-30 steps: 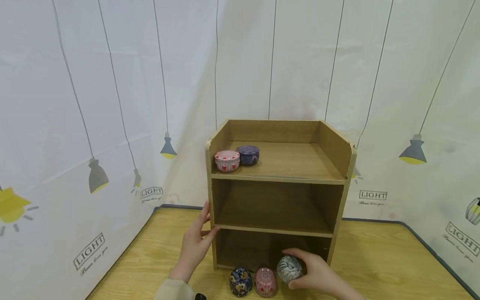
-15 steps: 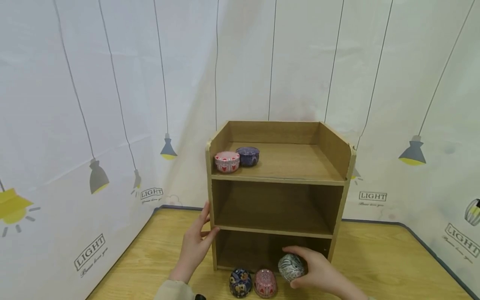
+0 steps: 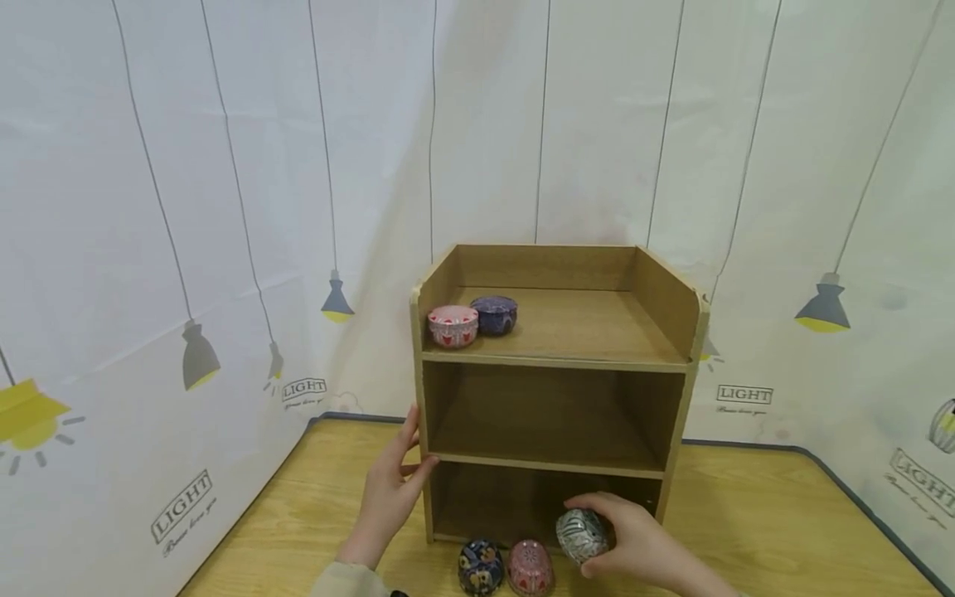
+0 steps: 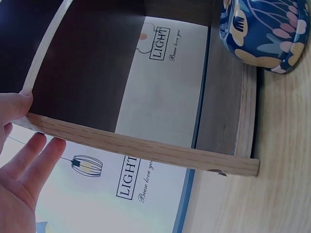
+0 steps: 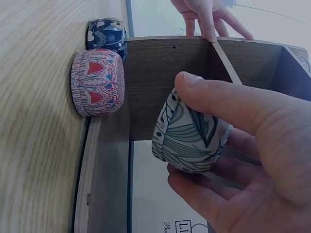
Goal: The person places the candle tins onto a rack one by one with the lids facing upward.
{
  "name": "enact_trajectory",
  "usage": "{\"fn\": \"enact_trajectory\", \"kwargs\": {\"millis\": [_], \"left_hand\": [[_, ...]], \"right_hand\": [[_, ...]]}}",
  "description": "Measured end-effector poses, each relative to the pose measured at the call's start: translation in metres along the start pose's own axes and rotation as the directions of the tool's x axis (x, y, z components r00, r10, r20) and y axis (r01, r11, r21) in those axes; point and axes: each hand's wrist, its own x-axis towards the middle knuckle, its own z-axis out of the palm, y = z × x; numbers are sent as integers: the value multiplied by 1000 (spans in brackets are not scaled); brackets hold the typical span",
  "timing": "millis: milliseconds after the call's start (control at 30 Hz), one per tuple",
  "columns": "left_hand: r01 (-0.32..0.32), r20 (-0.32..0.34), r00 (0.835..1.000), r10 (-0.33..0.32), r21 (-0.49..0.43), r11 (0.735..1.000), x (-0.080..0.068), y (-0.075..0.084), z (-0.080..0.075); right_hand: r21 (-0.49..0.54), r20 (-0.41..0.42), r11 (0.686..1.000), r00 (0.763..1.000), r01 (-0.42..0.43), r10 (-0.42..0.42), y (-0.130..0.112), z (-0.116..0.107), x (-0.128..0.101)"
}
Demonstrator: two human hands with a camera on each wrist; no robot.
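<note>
In the head view, a small three-level wooden shelf [image 3: 552, 362] stands on the table. My left hand [image 3: 388, 493] pinches its left side panel [image 4: 141, 145], thumb at the middle board's front edge and fingers against the outer face. My right hand [image 3: 634, 543] holds a small round tin [image 5: 189, 141] with a green-grey leaf pattern, between thumb and fingers. This tin is tilted, in front of the lowest compartment's right side. Left of it, a pink-and-red patterned tin [image 3: 530, 568] and a dark blue floral tin [image 3: 480, 567] sit at the shelf's front.
On the top level, a pink tin with red hearts [image 3: 453, 326] and a dark purple-blue tin [image 3: 495, 316] stand close together at the left. White wall sheets [image 3: 597, 124] printed with hanging lamps enclose the wood-grain table [image 3: 776, 506].
My right hand has shifted slightly right with the leaf-patterned tin, which has turned a little. My left hand stays on the shelf's side panel. The head view has tilted slightly.
</note>
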Motion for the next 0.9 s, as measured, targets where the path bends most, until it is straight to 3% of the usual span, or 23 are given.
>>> {"fn": "enact_trajectory", "kwargs": {"millis": [700,900], "left_hand": [[9,14,1000,-9,9,1000,1,1,0],[11,12,1000,-11,8,1000,0,1,0]], "right_hand": [[29,-1,1000,1000,-2,2,-5,-5,1],[88,62,996,998,-31,26,-7,-6,0]]}}
